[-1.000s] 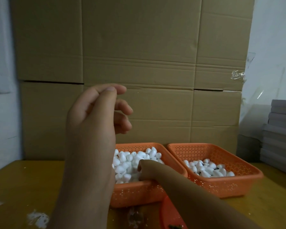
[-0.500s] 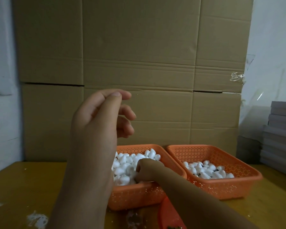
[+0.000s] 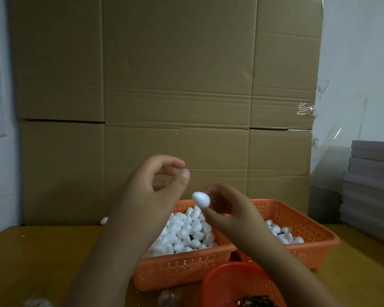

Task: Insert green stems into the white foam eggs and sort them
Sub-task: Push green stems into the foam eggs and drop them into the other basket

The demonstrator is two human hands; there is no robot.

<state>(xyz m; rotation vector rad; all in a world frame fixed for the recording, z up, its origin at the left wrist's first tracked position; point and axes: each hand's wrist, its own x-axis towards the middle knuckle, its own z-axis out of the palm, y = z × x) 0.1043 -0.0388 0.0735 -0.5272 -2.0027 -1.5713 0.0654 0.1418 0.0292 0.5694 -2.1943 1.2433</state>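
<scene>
— Just above the near basket [image 3: 182,267], look: the right hand [image 3: 228,209] has one foam egg [image 3: 201,198] pinched at its fingertips, lifted clear of the heap of eggs [image 3: 186,231] underneath it.

— And the left hand [image 3: 155,187]?

— Up beside the egg, a little higher, thumb and forefinger pressed together. If there's a green stem between them, I can't see it. Too thin, or not there at all.

— So which step is this?

— My guess is the pairing: egg picked, stem about to go in. The next move needs the two hands brought together and whatever the left hand holds lined up with one end of the egg, then pushed straight. Foam that soft would dent under a hard squeeze, I'd think.

— Where do finished ones go?

— Probably the far basket [image 3: 315,242], behind the right wrist; it has fewer eggs, but I can't make out stems on them from here.

— That red bowl [image 3: 226,282] below the right forearm?

— Something dark lies in it, cut off by the edge of view. Could be the stems; I can't tell. There's also a stray egg [image 3: 104,220] on the table [image 3: 42,262], off past the left arm by the cardboard boxes [image 3: 164,85].
</scene>
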